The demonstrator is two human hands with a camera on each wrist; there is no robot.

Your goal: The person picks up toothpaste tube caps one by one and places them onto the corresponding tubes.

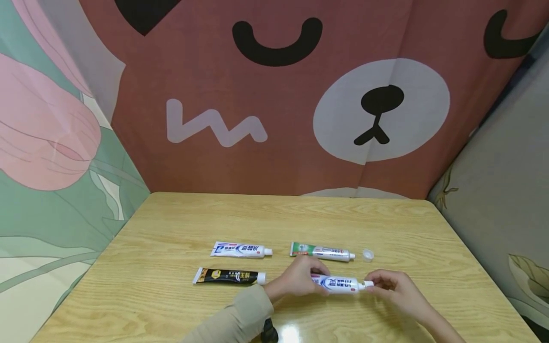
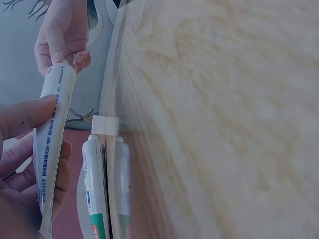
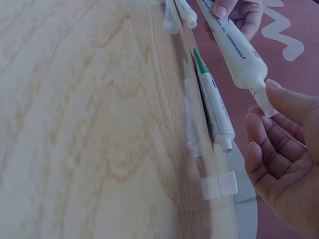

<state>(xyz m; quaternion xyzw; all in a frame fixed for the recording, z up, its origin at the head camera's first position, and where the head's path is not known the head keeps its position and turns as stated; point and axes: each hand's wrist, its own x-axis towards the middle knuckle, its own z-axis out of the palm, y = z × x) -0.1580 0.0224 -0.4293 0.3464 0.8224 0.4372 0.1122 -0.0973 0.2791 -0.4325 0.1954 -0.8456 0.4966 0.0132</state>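
A white toothpaste tube [image 1: 340, 284] with blue and red print lies level across the front of the table, held up in my left hand [image 1: 302, 276]. In the left wrist view, the left thumb presses on one face of the tube and the fingers curl behind it. My right hand [image 1: 399, 290] pinches the small white cap [image 3: 264, 102] at the tube's nozzle end between thumb and fingers. A bit of the nozzle neck shows between the cap and the tube's shoulder in the right wrist view.
Behind the hands lie a green-and-white toothpaste tube [image 1: 323, 252] with a bare nozzle and a loose translucent cap [image 1: 368, 255]. To the left are a white-and-blue tube [image 1: 240, 250] and a black tube [image 1: 229, 276] with a white cap. Printed cloth [image 1: 283, 166] hangs behind the wooden table [image 1: 171, 224].
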